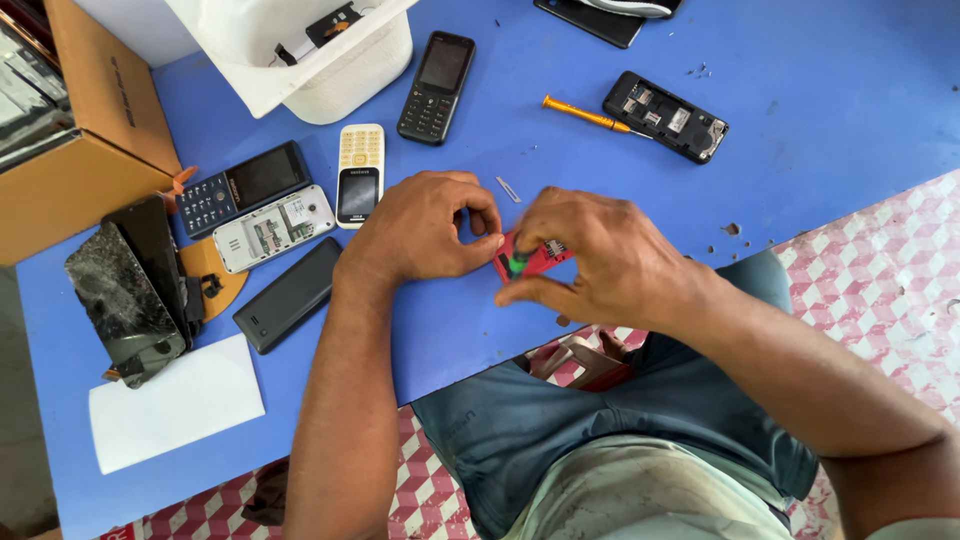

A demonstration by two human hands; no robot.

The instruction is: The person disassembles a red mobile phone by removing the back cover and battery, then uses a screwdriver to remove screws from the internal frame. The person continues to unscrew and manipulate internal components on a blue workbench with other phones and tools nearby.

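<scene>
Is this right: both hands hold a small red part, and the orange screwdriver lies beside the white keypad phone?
Not quite. In the head view, the orange screwdriver lies beside the opened black phone, not the white one. Both hands, left hand and right hand, do hold the small red part.

A phone repair workshop: the blue worktop (820, 90) carries several keypad phones (436, 87), an opened handset (665, 117), a cracked screen (122, 297) and an orange screwdriver (586, 116).

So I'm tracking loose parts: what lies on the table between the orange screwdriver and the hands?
In the head view, between the orange screwdriver and the hands, right hand and left hand, lies one small pale sliver on bare blue table.
</scene>
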